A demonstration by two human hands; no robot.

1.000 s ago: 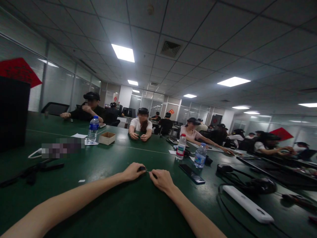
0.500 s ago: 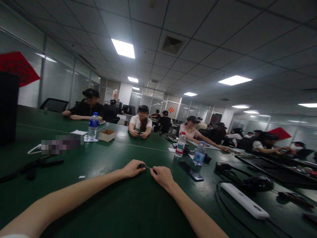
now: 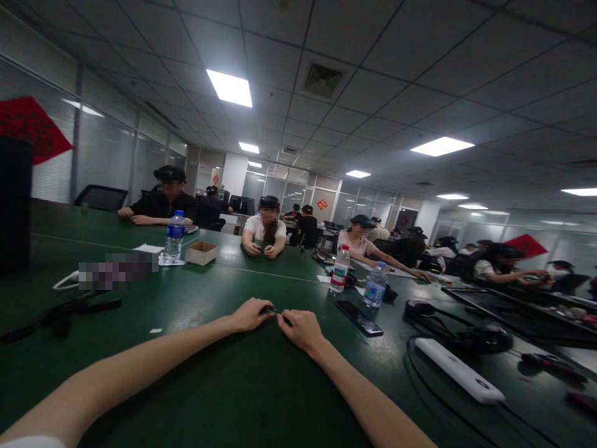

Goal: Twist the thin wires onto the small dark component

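Observation:
My left hand (image 3: 252, 315) is closed around a small black object (image 3: 270, 309) at the middle of the green table (image 3: 224, 379). Only the object's dark end shows past my fingertips, so its kind is unclear. Close on its right, my right hand (image 3: 302, 330) has thumb and forefinger pinched together, pointing at that end. Whatever lies in this pinch is too small and too covered to name. A narrow gap separates the two hands, and both forearms reach in low over the tabletop.
A phone (image 3: 359, 318), two water bottles (image 3: 375, 286), a headset (image 3: 485, 339) and a white power bank (image 3: 459, 371) with a cable lie rightward. Leftward are a small open box (image 3: 201, 253), another bottle (image 3: 175, 236) and black straps (image 3: 60, 314). Several people sit around.
My hands have come closer together, the right moving slightly left. A thin pale strand that spanned the gap between them earlier is now barely visible.

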